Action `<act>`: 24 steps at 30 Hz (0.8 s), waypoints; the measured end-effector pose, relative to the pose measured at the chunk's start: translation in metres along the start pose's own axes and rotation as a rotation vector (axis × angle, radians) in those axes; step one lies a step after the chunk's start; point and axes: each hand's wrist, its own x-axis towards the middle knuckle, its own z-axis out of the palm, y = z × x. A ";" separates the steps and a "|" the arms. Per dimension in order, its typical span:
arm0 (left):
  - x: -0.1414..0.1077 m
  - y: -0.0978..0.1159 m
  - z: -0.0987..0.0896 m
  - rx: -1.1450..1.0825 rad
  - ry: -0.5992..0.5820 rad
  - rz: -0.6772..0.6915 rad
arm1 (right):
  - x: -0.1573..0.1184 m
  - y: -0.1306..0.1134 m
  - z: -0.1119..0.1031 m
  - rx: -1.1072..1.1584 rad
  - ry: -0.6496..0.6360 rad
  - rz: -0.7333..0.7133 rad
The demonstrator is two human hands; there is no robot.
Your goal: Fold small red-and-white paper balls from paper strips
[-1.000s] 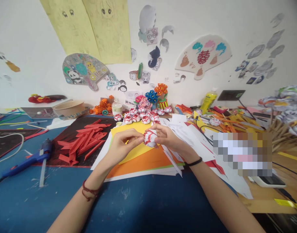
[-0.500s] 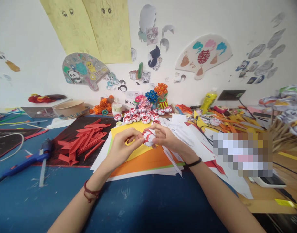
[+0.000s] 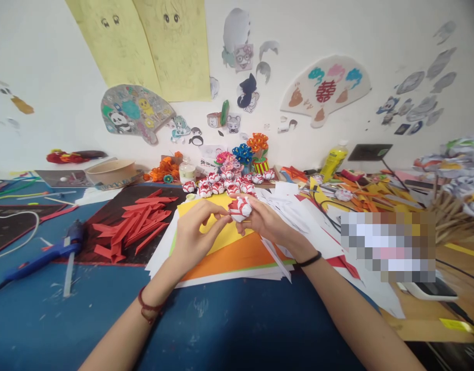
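A red-and-white folded paper flower (image 3: 240,208) is held up over the stacked coloured paper. My right hand (image 3: 262,219) is closed around its right side and underside, and its fingers partly cover it. From the left, my left hand (image 3: 201,224) pinches the flower's lower left edge between thumb and fingertip. Below the hands lie yellow paper (image 3: 217,239) and orange paper (image 3: 221,257). Just behind them sits a group of similar red-and-white paper flowers (image 3: 217,185).
Red folded strips (image 3: 134,224) are heaped on a dark mat (image 3: 113,203) at left. A blue glue gun (image 3: 59,252) lies nearer. White paper scraps (image 3: 294,211) spread rightward. At the back stand a bowl (image 3: 111,172), a yellow bottle (image 3: 333,159) and small bouquets (image 3: 242,153).
The flower has been turned and raised slightly, so more red shows on its left side. My left fingers have shifted to its lower left edge. My right hand has come further under it.
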 end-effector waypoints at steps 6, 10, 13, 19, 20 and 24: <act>-0.002 -0.002 0.005 0.058 -0.112 0.049 | 0.000 0.001 0.002 -0.033 0.007 0.001; -0.003 -0.004 0.005 0.083 -0.083 0.035 | 0.000 0.001 0.000 -0.016 0.005 -0.003; -0.002 -0.005 0.004 0.051 -0.094 0.011 | 0.000 0.001 0.000 -0.020 0.001 -0.013; 0.001 -0.003 0.001 0.007 -0.161 -0.021 | -0.001 0.000 0.003 -0.019 0.009 -0.027; 0.001 -0.003 0.001 0.017 -0.160 -0.023 | -0.002 -0.001 0.003 -0.026 0.017 -0.024; -0.001 -0.007 0.004 0.105 -0.104 0.024 | -0.003 -0.003 0.003 -0.117 0.050 0.008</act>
